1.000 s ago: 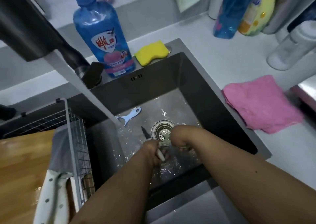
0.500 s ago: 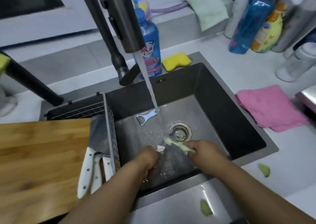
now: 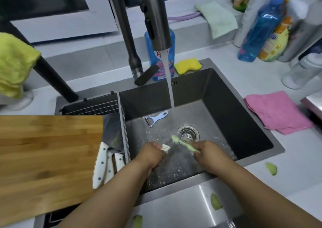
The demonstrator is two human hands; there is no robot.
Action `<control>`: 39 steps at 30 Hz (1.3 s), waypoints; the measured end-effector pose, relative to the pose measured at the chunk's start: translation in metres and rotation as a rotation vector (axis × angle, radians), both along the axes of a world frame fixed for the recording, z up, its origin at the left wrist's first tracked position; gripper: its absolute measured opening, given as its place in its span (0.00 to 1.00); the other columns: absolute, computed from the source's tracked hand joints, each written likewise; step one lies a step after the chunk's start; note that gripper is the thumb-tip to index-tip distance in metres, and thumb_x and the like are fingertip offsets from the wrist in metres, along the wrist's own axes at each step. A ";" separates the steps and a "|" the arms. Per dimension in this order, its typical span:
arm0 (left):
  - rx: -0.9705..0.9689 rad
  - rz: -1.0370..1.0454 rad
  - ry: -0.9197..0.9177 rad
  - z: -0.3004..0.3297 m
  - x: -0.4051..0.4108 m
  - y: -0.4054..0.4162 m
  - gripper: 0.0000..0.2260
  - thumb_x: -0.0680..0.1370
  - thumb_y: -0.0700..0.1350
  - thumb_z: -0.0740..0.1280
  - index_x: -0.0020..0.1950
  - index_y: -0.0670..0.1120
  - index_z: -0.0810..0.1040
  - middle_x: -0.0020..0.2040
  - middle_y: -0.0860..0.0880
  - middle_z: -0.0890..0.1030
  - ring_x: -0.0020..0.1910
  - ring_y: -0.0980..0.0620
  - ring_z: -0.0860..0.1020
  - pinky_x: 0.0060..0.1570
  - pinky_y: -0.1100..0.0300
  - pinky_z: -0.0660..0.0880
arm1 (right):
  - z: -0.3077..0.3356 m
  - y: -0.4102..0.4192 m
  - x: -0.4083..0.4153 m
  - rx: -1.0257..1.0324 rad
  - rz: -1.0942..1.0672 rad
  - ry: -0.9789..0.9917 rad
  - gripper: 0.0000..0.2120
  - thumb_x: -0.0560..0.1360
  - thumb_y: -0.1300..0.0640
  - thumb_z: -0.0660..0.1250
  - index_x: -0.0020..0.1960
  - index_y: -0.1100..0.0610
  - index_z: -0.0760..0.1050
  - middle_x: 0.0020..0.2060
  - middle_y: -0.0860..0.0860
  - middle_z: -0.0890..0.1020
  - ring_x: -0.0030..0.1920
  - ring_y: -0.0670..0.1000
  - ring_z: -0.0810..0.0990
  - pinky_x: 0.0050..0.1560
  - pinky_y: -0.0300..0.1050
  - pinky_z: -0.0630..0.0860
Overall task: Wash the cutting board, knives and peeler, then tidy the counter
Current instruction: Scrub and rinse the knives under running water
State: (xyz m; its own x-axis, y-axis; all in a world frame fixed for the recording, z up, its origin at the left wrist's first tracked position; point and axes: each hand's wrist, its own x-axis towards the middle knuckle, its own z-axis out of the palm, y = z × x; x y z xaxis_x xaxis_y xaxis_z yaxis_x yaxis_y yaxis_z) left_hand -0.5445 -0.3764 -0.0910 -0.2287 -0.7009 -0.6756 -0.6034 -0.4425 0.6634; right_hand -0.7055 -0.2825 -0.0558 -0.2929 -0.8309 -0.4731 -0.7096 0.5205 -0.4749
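**A:** White-handled knife (image 3: 165, 147) is in the left hand (image 3: 150, 153), fingers curled round the handle down in the sink (image 3: 244, 123). Blade's mostly a blur, can't tell which way the edge faces. Right hand (image 3: 208, 152) is clenched round a green brush (image 3: 183, 143), bristle end poking out between the two hands.

**B:** Where's the rest?

**A:** Peeler (image 3: 156, 118) lies on the sink floor beyond the hands, just beside where the stream lands. More knives (image 3: 106, 163) sit in the rack left of the left hand, board (image 3: 43, 158) further left. Green peel scraps (image 3: 216, 201) on the counter nearer than the right arm.

**B:** Tip, I'd say: scrub spine to edge, strokes away from the holding fingers, and bring it under the water (image 3: 169, 88), which falls beyond both hands right now.
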 end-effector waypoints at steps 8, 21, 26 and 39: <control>0.016 -0.083 -0.066 0.012 0.003 0.002 0.03 0.75 0.38 0.66 0.43 0.40 0.74 0.25 0.47 0.74 0.16 0.56 0.66 0.19 0.71 0.58 | -0.003 -0.001 -0.008 0.000 -0.124 0.038 0.15 0.77 0.56 0.63 0.62 0.46 0.77 0.54 0.55 0.82 0.55 0.57 0.79 0.52 0.43 0.74; 0.181 0.028 0.038 0.022 -0.011 -0.004 0.15 0.81 0.42 0.54 0.38 0.44 0.75 0.28 0.50 0.73 0.18 0.56 0.61 0.20 0.73 0.52 | 0.000 0.006 -0.006 -0.110 -0.165 -0.045 0.18 0.76 0.56 0.65 0.65 0.47 0.75 0.59 0.51 0.81 0.57 0.53 0.80 0.58 0.42 0.75; 0.205 0.051 0.009 0.022 -0.011 -0.006 0.17 0.82 0.43 0.52 0.39 0.42 0.76 0.29 0.49 0.73 0.18 0.56 0.60 0.19 0.72 0.53 | 0.009 0.004 -0.010 -0.098 -0.047 -0.120 0.18 0.77 0.57 0.65 0.65 0.46 0.75 0.52 0.47 0.83 0.30 0.37 0.69 0.29 0.24 0.66; 0.232 0.048 -0.026 0.025 -0.015 -0.004 0.16 0.81 0.41 0.52 0.39 0.42 0.76 0.28 0.49 0.73 0.15 0.56 0.58 0.20 0.72 0.51 | 0.006 0.000 -0.023 -0.061 -0.107 -0.111 0.17 0.76 0.57 0.65 0.63 0.45 0.77 0.45 0.46 0.83 0.31 0.40 0.73 0.27 0.27 0.63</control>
